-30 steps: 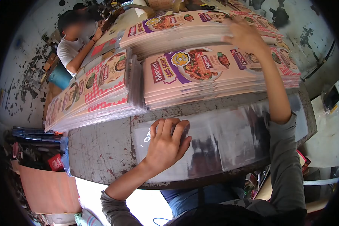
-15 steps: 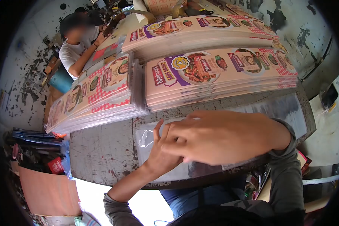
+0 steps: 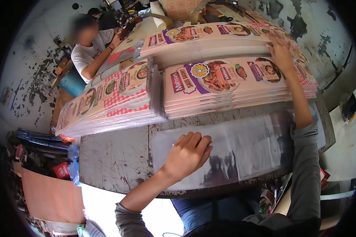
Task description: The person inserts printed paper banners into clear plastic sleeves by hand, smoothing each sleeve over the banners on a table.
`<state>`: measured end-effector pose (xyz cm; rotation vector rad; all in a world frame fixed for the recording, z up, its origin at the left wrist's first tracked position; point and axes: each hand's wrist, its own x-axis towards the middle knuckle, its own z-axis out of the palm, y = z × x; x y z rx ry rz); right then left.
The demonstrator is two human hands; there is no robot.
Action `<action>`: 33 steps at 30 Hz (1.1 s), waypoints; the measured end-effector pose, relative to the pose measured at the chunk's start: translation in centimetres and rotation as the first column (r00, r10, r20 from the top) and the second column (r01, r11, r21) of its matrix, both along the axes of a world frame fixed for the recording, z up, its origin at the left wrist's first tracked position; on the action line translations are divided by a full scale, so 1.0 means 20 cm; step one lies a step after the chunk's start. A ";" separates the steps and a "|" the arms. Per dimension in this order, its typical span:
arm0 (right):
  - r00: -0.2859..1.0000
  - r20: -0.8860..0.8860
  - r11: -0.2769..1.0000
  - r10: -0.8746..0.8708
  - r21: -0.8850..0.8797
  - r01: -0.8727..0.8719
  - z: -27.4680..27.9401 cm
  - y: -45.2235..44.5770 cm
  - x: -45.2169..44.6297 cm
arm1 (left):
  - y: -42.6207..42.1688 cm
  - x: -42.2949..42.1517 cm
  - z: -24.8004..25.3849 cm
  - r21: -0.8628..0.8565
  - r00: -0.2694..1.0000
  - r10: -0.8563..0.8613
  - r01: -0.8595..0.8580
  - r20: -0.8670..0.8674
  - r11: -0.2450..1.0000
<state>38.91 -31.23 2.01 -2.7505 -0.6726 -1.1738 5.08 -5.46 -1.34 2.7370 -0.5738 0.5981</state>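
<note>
My left hand (image 3: 188, 155) rests with curled fingers on the left part of a clear plastic sleeve pile (image 3: 241, 148) lying on the worn table (image 3: 112, 160). What its fingers hold, if anything, is hidden. Farther back, my right hand (image 3: 281, 51) reaches to the right end of the rear stack of printed cardboard sheets (image 3: 209, 44), fingers spread over its top. In front of that stack lies another stack of printed sheets (image 3: 225, 85). At the left stands a third stack (image 3: 106, 98), wrapped in clear plastic.
A co-worker (image 3: 89, 51) sits at the table's far left, near a blue bin (image 3: 72, 83). A cardboard box (image 3: 178, 8) is at the back. Dark plastic rolls (image 3: 39, 140) and a red packet (image 3: 61, 170) lie left of the table.
Half a second ago my right hand was over my left hand above the sleeves; now it is back at the rear stack. The view has shifted slightly.
</note>
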 end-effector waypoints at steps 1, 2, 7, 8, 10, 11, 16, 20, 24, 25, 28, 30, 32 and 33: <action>0.994 0.106 0.999 0.018 0.031 -0.021 -0.01 0.01 0.01 | 0.00 0.00 0.00 -0.008 1.000 0.010 -0.011 -0.016 1.000; 0.994 0.105 0.999 0.019 0.029 -0.022 -0.01 0.00 0.02 | 0.00 0.01 0.00 -0.010 1.000 0.011 -0.011 -0.017 1.000; 0.981 0.191 0.999 0.046 -0.009 -0.045 0.03 0.00 0.00 | 0.01 0.02 0.00 -0.073 1.000 0.015 -0.016 -0.010 0.997; 0.981 0.188 0.999 0.044 -0.013 -0.042 0.03 0.00 0.01 | 0.01 0.02 0.00 -0.077 1.000 0.012 -0.013 -0.013 0.997; 0.973 0.228 0.993 -0.023 -0.107 0.048 0.02 0.02 0.00 | 0.01 0.02 0.01 -0.060 1.000 0.018 -0.019 -0.020 0.998; 0.974 0.224 0.993 -0.025 -0.110 0.050 0.02 0.03 -0.01 | 0.01 0.01 0.01 -0.062 1.000 0.015 -0.016 -0.025 0.998; 0.970 0.227 0.996 0.090 -0.020 -0.088 -0.10 0.05 0.00 | 0.01 0.01 0.01 -0.027 1.000 0.015 -0.015 -0.008 1.000; 0.973 0.181 0.989 0.146 -0.007 -0.147 -0.13 0.04 0.02 | 0.01 0.01 0.01 -0.024 1.000 0.012 -0.012 -0.002 1.000; 0.979 0.132 0.988 0.155 -0.026 -0.153 -0.13 0.02 0.02 | 0.00 0.00 0.02 -0.012 1.000 0.014 -0.015 -0.015 1.000; 0.979 0.129 0.987 0.158 -0.044 -0.154 -0.12 0.02 0.03 | 0.00 0.01 0.03 -0.006 1.000 0.019 -0.020 -0.025 1.000; 0.977 0.119 0.983 0.178 -0.065 -0.171 -0.13 0.01 0.04 | 0.00 0.02 0.02 -0.009 1.000 0.017 -0.017 -0.016 1.000; 0.973 0.123 0.980 0.196 -0.067 -0.189 -0.13 0.00 0.04 | 0.00 0.02 0.02 -0.008 1.000 0.014 -0.015 -0.016 1.000; 0.970 0.131 0.978 0.205 -0.063 -0.198 -0.14 0.00 0.04 | 0.00 0.02 0.02 -0.008 1.000 0.013 -0.013 -0.015 1.000; 0.970 0.130 0.978 0.205 -0.063 -0.198 -0.13 0.00 0.04 | 0.00 0.01 0.02 -0.006 1.000 0.014 -0.014 -0.017 1.000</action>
